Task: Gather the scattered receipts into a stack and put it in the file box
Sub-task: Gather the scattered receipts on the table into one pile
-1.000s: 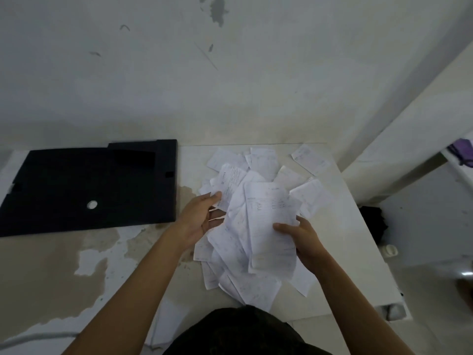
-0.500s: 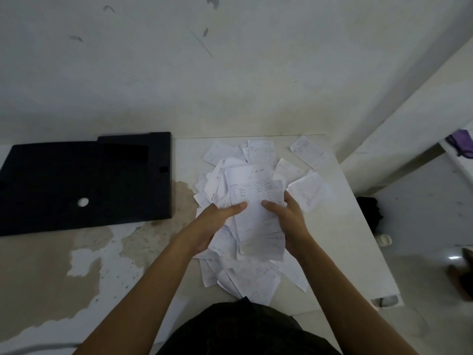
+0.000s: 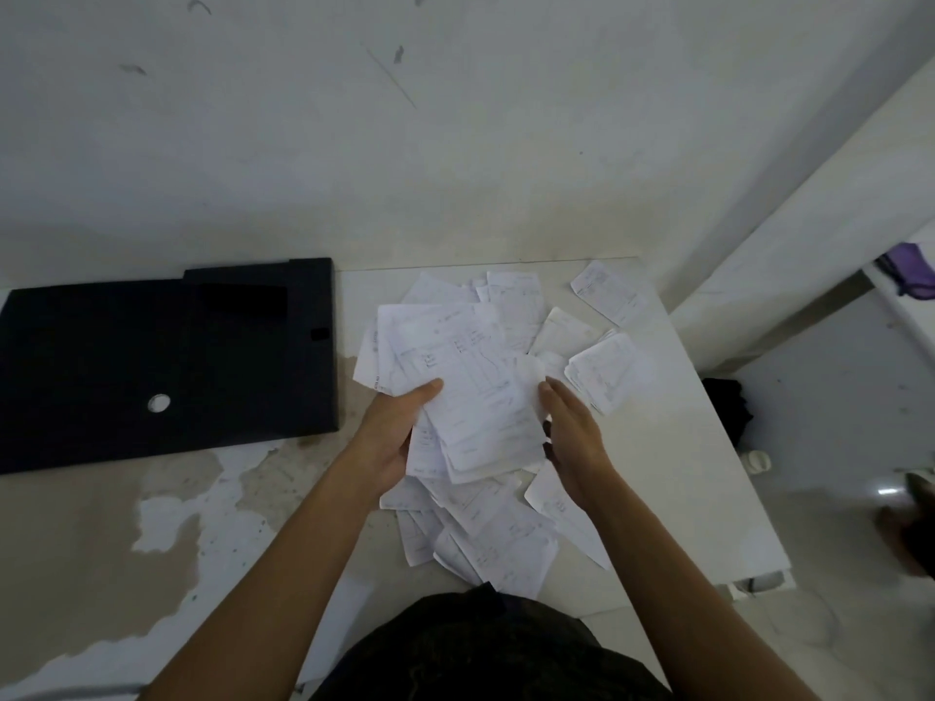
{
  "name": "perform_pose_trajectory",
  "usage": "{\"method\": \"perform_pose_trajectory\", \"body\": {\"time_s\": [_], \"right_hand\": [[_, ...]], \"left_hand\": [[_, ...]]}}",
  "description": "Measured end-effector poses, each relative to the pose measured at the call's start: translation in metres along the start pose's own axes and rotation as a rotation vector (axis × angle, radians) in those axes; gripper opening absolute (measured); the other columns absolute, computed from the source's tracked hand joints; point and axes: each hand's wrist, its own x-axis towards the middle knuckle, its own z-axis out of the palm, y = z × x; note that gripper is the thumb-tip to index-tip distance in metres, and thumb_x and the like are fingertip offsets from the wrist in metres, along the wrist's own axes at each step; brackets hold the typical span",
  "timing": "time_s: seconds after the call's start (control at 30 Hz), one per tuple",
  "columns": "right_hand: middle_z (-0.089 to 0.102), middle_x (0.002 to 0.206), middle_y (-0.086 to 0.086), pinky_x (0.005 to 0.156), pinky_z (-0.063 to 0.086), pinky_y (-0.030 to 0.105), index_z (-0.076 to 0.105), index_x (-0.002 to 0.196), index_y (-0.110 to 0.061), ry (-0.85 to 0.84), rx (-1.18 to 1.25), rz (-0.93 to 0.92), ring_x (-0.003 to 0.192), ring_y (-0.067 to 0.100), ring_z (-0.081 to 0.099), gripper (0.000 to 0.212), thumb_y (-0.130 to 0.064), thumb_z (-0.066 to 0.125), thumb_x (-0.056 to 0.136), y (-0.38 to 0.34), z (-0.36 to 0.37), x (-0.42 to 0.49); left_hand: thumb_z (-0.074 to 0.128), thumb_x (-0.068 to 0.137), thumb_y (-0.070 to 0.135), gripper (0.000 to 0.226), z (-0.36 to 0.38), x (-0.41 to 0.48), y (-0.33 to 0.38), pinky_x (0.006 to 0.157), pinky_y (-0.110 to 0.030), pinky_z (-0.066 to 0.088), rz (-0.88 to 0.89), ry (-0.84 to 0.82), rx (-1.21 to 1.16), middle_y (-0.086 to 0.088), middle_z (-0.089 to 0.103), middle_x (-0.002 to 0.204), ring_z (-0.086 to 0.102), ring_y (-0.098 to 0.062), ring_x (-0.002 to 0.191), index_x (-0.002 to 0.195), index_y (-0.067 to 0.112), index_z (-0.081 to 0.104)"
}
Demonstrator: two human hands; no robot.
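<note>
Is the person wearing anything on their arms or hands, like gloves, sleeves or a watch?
No. The left hand and right hand are bare, without gloves; the forearms show no sleeve, watch or bracelet. A dark garment covers the torso below.

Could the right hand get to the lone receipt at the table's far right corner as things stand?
Probably yes. The right hand looks open and empty, since the left hand alone grips the bundle. Only flat receipts lie on the way to the lone receipt.
</note>
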Motion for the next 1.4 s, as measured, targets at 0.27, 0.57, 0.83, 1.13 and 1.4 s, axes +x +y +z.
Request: {"method": "perform_pose_trajectory", "body": {"time_s": [0.27, 0.57, 0.83, 1.13, 1.4], "right_hand": [[0.076, 0.086, 0.006, 0.064, 0.060, 0.032, 0.074, 0.091, -0.018, 0.015, -0.152, -0.160, 0.079, 0.024, 0.071, 0.010, -0.026, 0.067, 0.091, -0.022, -0.010, 0.006], [0.061, 0.078, 0.004, 0.077, 0.056, 0.043, 0.048, 0.069, -0.017, 0.168, -0.025, -0.139, 0.078, 0.020, 0.060, 0.027, -0.020, 0.064, 0.091, -0.009, 0.023, -0.009], [0.069, 0.109, 0.017, 0.098, 0.054, 0.046, 0.063, 0.091, -0.009, -0.251, -0.336, 0.010, 0.108, 0.030, 0.065, 0.010, -0.018, 0.058, 0.092, -0.004, 0.003, -0.008], [0.074, 0.110, 0.011, 0.088, 0.059, 0.045, 0.068, 0.110, -0.013, -0.218, -0.151, -0.156, 0.100, 0.028, 0.071, 0.022, -0.014, 0.063, 0.089, -0.022, 0.025, -0.002], [0.072, 0.085, 0.015, 0.068, 0.053, 0.046, 0.070, 0.095, -0.001, -0.079, -0.407, -0.308, 0.073, 0.030, 0.066, 0.012, -0.011, 0.068, 0.089, 0.040, 0.024, -0.004]], "left_hand": [[0.068, 0.089, 0.020, 0.044, -0.006, -0.003, 0.002, 0.106, -0.051, 0.043, -0.057, -0.086, -0.008, -0.008, 0.066, 0.128, 0.062, -0.027, 0.118, 0.131, 0.017, 0.059], [0.063, 0.093, 0.016, 0.042, 0.010, -0.011, -0.007, 0.101, -0.044, 0.049, -0.046, -0.064, -0.079, -0.009, 0.066, 0.128, 0.063, -0.026, 0.116, 0.134, 0.013, 0.056], [0.064, 0.092, 0.017, 0.039, 0.005, -0.007, 0.003, 0.102, -0.048, 0.047, 0.030, -0.015, -0.063, -0.011, 0.066, 0.127, 0.064, -0.029, 0.115, 0.131, 0.011, 0.058], [0.074, 0.084, 0.022, 0.030, 0.014, -0.004, -0.014, 0.093, -0.039, 0.055, 0.104, 0.063, 0.455, -0.007, 0.073, 0.110, 0.071, -0.020, 0.096, 0.113, 0.016, 0.067], [0.078, 0.080, 0.017, 0.030, -0.033, 0.003, -0.052, 0.072, -0.012, 0.053, 0.192, 0.163, 0.675, 0.005, 0.069, 0.095, 0.067, -0.006, 0.088, 0.107, 0.015, 0.067]]}}
